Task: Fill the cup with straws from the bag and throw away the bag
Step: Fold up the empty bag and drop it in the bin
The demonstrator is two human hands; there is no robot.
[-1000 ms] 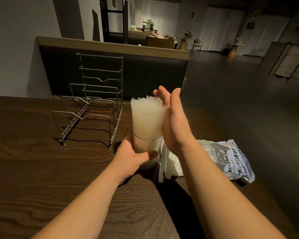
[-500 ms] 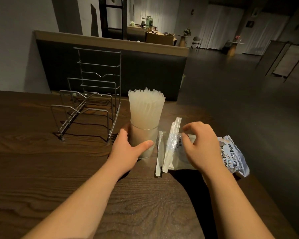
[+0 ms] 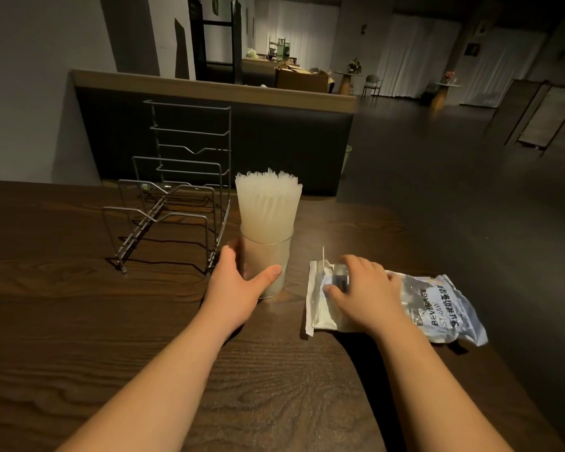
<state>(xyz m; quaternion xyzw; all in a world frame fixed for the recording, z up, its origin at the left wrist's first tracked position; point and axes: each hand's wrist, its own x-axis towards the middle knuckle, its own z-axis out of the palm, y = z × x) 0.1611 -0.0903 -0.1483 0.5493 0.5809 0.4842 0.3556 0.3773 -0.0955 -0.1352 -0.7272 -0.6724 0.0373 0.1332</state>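
Tabletop (image 3: 79,321) carries the bag (image 3: 444,308), flat at the cup's 3 o'clock. The cup (image 3: 268,256) is packed with upright straws (image 3: 268,200). The left hand (image 3: 238,282) wraps the cup. The right hand (image 3: 366,288), down from the straw tips, closes its grip on the bag's open end. Filling looks finished, with disposal next.

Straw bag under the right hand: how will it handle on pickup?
Probably floppy: the bag is crinkled thin film lying flat on the table. Likely light: it looks mostly emptied, the straws standing in the cup. Glossy film may slip; pinch firmly.
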